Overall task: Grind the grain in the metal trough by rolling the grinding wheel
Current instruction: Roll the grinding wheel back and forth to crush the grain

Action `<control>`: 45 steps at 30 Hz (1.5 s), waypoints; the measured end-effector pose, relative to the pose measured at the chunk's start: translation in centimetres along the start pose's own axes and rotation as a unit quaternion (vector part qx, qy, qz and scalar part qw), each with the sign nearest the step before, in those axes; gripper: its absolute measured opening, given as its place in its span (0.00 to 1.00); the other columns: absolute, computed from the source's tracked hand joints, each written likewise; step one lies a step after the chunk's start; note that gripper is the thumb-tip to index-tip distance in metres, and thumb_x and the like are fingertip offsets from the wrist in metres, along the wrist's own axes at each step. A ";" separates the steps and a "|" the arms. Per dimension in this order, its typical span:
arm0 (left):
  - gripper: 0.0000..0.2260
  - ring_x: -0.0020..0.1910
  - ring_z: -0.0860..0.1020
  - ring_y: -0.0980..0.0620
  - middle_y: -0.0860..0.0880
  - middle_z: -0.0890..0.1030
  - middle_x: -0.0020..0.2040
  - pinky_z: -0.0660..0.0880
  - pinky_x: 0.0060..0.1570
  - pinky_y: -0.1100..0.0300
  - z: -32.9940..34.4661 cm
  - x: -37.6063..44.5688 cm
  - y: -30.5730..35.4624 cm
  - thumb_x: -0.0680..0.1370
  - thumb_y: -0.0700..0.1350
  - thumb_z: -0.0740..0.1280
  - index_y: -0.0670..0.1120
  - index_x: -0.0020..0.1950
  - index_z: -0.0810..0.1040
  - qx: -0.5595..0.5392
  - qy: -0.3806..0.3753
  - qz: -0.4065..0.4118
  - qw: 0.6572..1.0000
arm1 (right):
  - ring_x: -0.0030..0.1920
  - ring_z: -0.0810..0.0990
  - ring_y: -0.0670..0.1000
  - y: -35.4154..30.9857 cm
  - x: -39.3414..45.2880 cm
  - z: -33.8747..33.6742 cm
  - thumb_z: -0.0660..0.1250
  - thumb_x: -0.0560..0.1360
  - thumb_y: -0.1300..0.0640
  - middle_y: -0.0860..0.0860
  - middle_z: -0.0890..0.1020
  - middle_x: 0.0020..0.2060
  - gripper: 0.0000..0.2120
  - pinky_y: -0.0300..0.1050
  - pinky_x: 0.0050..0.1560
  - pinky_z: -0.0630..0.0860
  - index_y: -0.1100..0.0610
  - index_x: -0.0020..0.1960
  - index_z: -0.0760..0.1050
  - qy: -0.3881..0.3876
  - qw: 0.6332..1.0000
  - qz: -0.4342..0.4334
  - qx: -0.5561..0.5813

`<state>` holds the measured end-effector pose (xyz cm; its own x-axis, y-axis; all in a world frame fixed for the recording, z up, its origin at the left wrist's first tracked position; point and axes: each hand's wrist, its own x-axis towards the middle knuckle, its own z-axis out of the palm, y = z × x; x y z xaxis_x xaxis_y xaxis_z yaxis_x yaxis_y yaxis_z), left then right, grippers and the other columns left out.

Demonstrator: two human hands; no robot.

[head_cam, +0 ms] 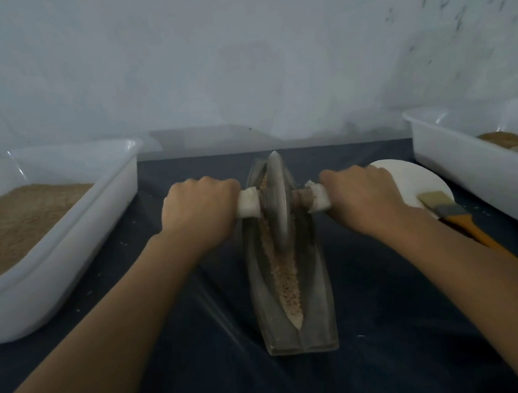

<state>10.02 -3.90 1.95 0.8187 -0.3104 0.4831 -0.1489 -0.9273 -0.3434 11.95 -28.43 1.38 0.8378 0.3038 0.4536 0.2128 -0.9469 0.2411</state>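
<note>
Trough direction: the metal trough [293,294] lay with its long axis going straight away from the person toward the wall [230,50], near end pointed at the person, far end close to the wall.
Trough place: it stood in the middle of the table [206,353], between the two arms.
Wheel: the grinding wheel [277,200] stood upright on its edge inside the trough, in the far half, with the flat faces turned left and right.
Axle: the handle bar [304,195] crossed the trough at a right angle, wrapped in white padding on both sides of the wheel.
Left hand: the left hand [199,209] was closed in a fist around the left padded end, just beside the trough.
Right hand: the right hand [362,196] was closed in a fist around the right padded end.
Surface: the table was covered with a dark sheet, with small pale crumbs here and there around the trough.
Room: the wall behind the trough was pale and stained, with dark marks at upper right.
Left of trough: a white tub [60,257] held brown grain.
Right of trough: a white plate [415,181], a brush [453,215] with an orange handle resting on it, then another white tub [487,171].
Trough look: grey dull metal, boat-shaped groove, flat rim.
Grain: pale brown crushed grain [284,279] filled the groove from the wheel to near the pointed near end.
</note>
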 end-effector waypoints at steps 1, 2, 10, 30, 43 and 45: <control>0.11 0.29 0.66 0.47 0.52 0.67 0.31 0.60 0.29 0.56 0.1 0.5 -0.1 0.71 0.49 0.67 0.52 0.39 0.64 0.000 -0.007 0.001 1.000 | 0.31 0.67 0.56 0.0 0.4 0.2 0.65 0.72 0.51 0.53 0.77 0.35 0.11 0.46 0.31 0.62 0.50 0.41 0.62 -0.004 1.000 0.004 0.002; 0.11 0.30 0.66 0.47 0.52 0.66 0.31 0.60 0.30 0.56 0.1 0.8 -0.1 0.71 0.49 0.67 0.52 0.39 0.64 -0.002 -0.015 0.004 1.000 | 0.32 0.67 0.56 -0.1 0.5 0.2 0.65 0.72 0.51 0.53 0.78 0.36 0.11 0.46 0.31 0.62 0.50 0.41 0.62 -0.008 1.000 0.005 0.003; 0.17 0.27 0.65 0.50 0.55 0.64 0.29 0.57 0.28 0.58 -2.3 -5.2 -0.1 0.68 0.53 0.70 0.55 0.38 0.59 -0.062 0.002 0.024 0.998 | 0.24 0.72 0.55 -1.0 -5.9 -5.7 0.77 0.58 0.58 0.51 0.74 0.26 0.19 0.41 0.25 0.53 0.54 0.38 0.66 0.042 0.990 -0.106 -0.079; 0.10 0.31 0.69 0.48 0.54 0.66 0.32 0.62 0.32 0.56 -2.2 -2.9 0.3 0.71 0.51 0.68 0.54 0.41 0.66 -0.048 -0.056 0.001 0.997 | 0.32 0.76 0.58 -0.3 -3.5 -4.0 0.70 0.68 0.50 0.51 0.79 0.34 0.16 0.45 0.29 0.57 0.51 0.41 0.61 0.009 0.994 -0.099 -0.053; 0.11 0.30 0.68 0.46 0.52 0.67 0.32 0.60 0.31 0.56 -0.6 -1.6 0.0 0.71 0.51 0.66 0.53 0.39 0.63 -0.038 -0.009 -0.003 0.999 | 0.33 0.75 0.59 -0.2 -1.6 -2.0 0.67 0.71 0.51 0.53 0.78 0.34 0.11 0.45 0.29 0.56 0.51 0.42 0.64 0.018 0.998 -0.056 -0.027; 0.10 0.32 0.73 0.44 0.50 0.72 0.34 0.61 0.32 0.55 0.3 -0.1 -0.1 0.71 0.50 0.66 0.53 0.39 0.64 -0.031 -0.003 -0.007 0.999 | 0.34 0.74 0.59 -0.1 0.1 -0.8 0.66 0.72 0.52 0.53 0.77 0.35 0.09 0.45 0.30 0.58 0.52 0.43 0.66 0.012 0.999 -0.039 -0.022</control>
<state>10.15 -3.72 1.70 0.8247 -0.2952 0.4824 -0.1711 -0.9432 -0.2847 11.57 -28.19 2.10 0.8069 0.3797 0.4524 0.2543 -0.9147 0.3142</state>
